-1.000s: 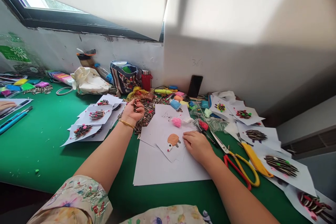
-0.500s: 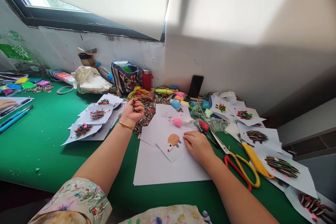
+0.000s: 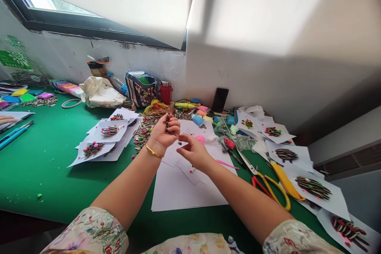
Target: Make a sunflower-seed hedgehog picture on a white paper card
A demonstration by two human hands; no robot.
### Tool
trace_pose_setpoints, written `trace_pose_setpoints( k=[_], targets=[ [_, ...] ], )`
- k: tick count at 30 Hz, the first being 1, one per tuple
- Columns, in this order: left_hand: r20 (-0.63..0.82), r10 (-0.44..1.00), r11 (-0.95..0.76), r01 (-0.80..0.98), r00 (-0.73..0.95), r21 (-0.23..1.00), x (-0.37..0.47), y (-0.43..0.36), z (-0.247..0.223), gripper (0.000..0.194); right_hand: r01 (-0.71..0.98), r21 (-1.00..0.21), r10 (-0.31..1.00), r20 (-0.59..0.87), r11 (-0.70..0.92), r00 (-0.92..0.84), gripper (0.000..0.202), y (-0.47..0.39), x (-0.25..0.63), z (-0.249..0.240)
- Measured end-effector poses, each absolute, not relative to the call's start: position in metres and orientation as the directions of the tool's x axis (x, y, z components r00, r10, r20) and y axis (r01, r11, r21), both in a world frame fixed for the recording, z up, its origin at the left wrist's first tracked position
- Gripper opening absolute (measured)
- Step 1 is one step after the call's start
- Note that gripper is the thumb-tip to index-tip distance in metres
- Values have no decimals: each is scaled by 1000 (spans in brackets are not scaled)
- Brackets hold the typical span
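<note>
My left hand (image 3: 166,130), palm up with curled fingers, holds a small heap of sunflower seeds (image 3: 169,124) above the white paper (image 3: 190,194). Close beside it on the right is my right hand (image 3: 193,151), its thumb and fingertips apart near the left fingers, with a small dark speck by the fingertips. Both hands are over the sheets and hide most of the orange clay hedgehog drawn there; only its white and pink snout (image 3: 192,169) shows. A pile of striped seeds (image 3: 145,125) lies behind and left of my left hand.
Scissors (image 3: 262,182) and a yellow cutter (image 3: 287,182) lie at right, beside finished seed hedgehogs on paper (image 3: 315,188). More hedgehog cards (image 3: 110,131) are at left. A phone (image 3: 220,100) leans on the wall. Another person's hand (image 3: 7,119) rests at far left.
My left hand, with seeds in it, has moved right and slightly nearer. My right hand has lifted off the paper and moved left to meet it. A pink strip now shows beside my right wrist.
</note>
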State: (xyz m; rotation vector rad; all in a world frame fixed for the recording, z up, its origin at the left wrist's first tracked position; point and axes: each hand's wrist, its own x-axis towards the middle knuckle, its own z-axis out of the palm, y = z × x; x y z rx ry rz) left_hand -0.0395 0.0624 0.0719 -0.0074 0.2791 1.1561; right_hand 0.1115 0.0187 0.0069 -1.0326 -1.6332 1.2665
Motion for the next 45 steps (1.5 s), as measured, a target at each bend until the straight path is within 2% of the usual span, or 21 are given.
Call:
trace_pose_setpoints(
  k=[2, 4, 7, 10, 13, 19, 22, 25, 29, 33, 36, 40, 45],
  targets=[
    [-234, 908, 390, -905, 347, 171, -38, 60, 73, 23, 39, -995, 940, 73, 91, -333, 19, 24, 99, 8],
    [-238, 921, 359, -910, 309, 206, -42, 61, 72, 22, 4, -1000, 941, 15, 17, -337, 13, 23, 93, 10],
    [-245, 938, 302, -927, 246, 224, -59, 64, 66, 23, -18, -998, 937, -49, -59, -345, 20, 17, 98, 15],
    [-263, 947, 239, -954, 187, 182, -78, 69, 56, 27, -30, -999, 949, -23, -35, -314, 27, 13, 113, 18],
    [-291, 941, 220, -965, 170, 146, -94, 71, 45, 30, -10, -1000, 980, 16, 14, -196, 30, 11, 132, 16],
    [-293, 946, 187, -973, 141, 134, -115, 74, 30, 35, -140, -987, 997, -78, -74, 22, 43, 12, 178, 12],
    [-290, 942, 214, -967, 167, 136, -112, 75, 28, 33, -202, -975, 992, -109, -93, 71, 47, 13, 196, 14],
    [-307, 914, 321, -936, 265, 147, -91, 68, 26, 27, -210, -972, 989, -125, -106, 82, 43, 17, 199, 17],
    [-351, 749, 647, -735, 562, 204, -50, 47, 21, 24, -119, -993, 999, -14, -9, 37, 35, 26, 182, 24],
    [-351, 607, 794, -558, 713, 240, -26, 27, 14, 18, 42, -995, 995, 87, 90, -48, 28, 36, 158, 28],
    [-349, 579, 815, -542, 737, 207, -26, 21, 10, 21, 194, -967, 981, 143, 167, -133, 18, 40, 146, 26],
    [-394, 563, 824, -533, 727, 194, -31, 23, 5, 25, 403, -862, 949, 245, 308, -201, 13, 39, 138, 23],
    [-418, 586, 809, -533, 694, 248, -31, 26, 4, 26, 482, -778, 915, 346, 402, -205, 16, 39, 133, 21]
  ],
)
